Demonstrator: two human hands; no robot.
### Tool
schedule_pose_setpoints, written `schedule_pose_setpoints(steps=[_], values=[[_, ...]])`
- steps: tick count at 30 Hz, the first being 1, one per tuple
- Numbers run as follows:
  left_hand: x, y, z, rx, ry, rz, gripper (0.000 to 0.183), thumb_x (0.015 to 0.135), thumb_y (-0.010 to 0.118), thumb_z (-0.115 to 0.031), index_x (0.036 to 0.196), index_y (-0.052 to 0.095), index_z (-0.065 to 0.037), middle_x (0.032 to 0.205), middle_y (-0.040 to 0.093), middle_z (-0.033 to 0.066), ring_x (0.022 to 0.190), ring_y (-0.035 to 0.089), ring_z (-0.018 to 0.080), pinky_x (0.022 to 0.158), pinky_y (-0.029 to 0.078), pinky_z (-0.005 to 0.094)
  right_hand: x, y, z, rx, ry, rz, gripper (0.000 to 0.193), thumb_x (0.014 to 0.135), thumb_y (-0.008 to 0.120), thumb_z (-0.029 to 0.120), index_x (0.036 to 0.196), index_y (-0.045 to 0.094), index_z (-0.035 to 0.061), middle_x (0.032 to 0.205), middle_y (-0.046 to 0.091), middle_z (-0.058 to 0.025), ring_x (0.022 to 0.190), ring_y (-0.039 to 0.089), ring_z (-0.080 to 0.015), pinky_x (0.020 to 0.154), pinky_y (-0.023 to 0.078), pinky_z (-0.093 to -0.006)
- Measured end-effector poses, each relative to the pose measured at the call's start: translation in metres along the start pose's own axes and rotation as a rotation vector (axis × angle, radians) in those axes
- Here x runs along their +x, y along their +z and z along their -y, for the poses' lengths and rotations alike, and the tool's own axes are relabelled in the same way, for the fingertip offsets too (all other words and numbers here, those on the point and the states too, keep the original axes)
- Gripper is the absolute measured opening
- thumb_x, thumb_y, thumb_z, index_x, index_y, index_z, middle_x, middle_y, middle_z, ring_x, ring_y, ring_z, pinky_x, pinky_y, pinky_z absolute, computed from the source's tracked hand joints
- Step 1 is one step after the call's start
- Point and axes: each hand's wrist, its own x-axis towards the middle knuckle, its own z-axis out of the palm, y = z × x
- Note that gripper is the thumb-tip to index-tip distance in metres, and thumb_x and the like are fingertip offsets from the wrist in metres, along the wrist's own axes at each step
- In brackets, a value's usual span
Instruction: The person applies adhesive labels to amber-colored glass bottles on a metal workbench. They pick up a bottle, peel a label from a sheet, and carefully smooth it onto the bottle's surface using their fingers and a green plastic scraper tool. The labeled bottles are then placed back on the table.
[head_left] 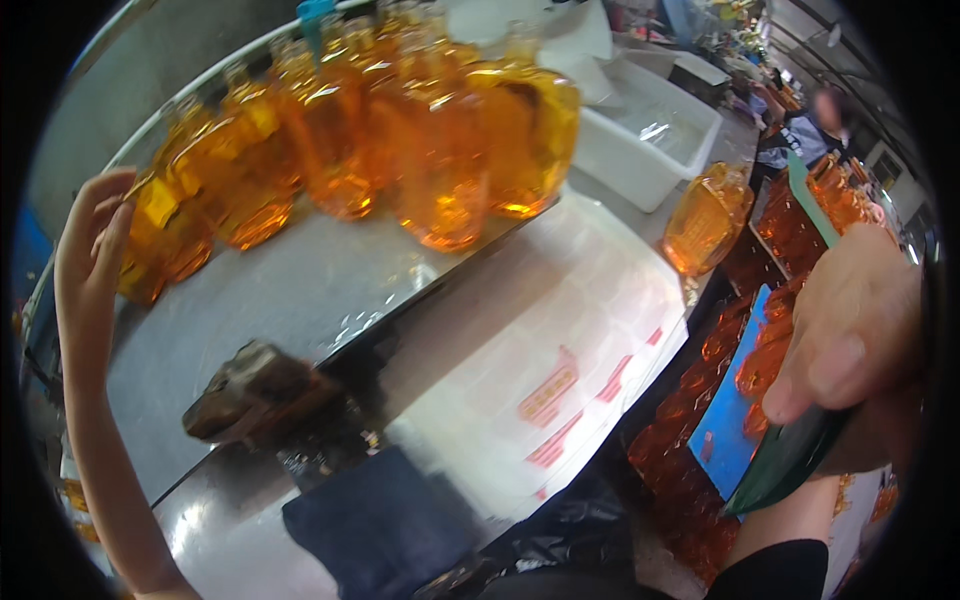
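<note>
My left hand (92,230) reaches to the far left. Its fingers curl at the upper end of the leftmost amber glass bottle (140,250), whose neck they hide. Beside it, several more amber-filled flat bottles (435,165) stand close together on a grey metal table (230,310). On the right, my right hand (855,310) is closed, thumb and fingers pressed on a dark green, glossy, curved piece (790,455). What that piece is I cannot make out. Below that hand are a blue board (735,400) and many reddish-amber bottles (670,450).
A brown stone-like lump (255,390) and a dark cloth (385,525) lie on the near side. A printed white sheet (560,370) covers the middle. One bottle (708,220) stands apart, near a white plastic tub (640,190). Another person (805,140) is at the back right.
</note>
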Motion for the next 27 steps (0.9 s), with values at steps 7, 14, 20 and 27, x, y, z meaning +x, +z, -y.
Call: schedule_pose_setpoints(steps=[7,14,20,27], values=[[-0.008,0.032,-0.053,-0.086,0.12,0.202,0.029,0.098,0.053,-0.015,0.126,0.058,-0.007,0.121,0.061,0.0064,0.113,0.056,0.0154,0.101,0.044,0.0327,-0.024,-0.001,-0.037,0.043,0.017,-0.241,0.026,0.08,0.074,0.023,0.097,0.068,0.0039,0.072,0.065,-0.0076,0.064,0.06,-0.0206,0.06,0.046,-0.0305],[-0.058,0.017,-0.13,0.0,0.172,0.273,0.027,0.097,0.053,-0.012,0.123,0.06,-0.004,0.12,0.061,0.0096,0.115,0.056,0.0186,0.104,0.043,0.0394,-0.042,0.158,-0.142,0.126,0.194,0.303,0.04,0.084,0.067,0.019,0.122,0.061,0.0064,0.089,0.067,-0.0166,0.076,0.064,-0.0315,0.071,0.051,-0.0406],[-0.098,-0.005,-0.137,0.052,0.015,0.331,0.029,0.09,0.049,-0.001,0.117,0.058,0.002,0.118,0.055,0.0168,0.116,0.052,0.0248,0.1,0.04,0.039,-0.006,0.223,-0.193,-0.227,0.095,0.35,0.047,0.085,0.055,0.009,0.131,0.055,0.0174,0.086,0.061,-0.0119,0.081,0.062,-0.0298,0.069,0.052,-0.0415],[-0.14,-0.003,-0.115,0.265,-0.275,0.11,0.029,0.092,0.043,-0.002,0.116,0.059,0.001,0.119,0.057,0.0164,0.112,0.056,0.023,0.102,0.042,0.0394,-0.072,0.169,-0.178,-0.463,0.446,0.462,0.041,0.084,0.055,0.008,0.125,0.058,0.0042,0.086,0.064,-0.0119,0.085,0.064,-0.0267,0.071,0.053,-0.038]])
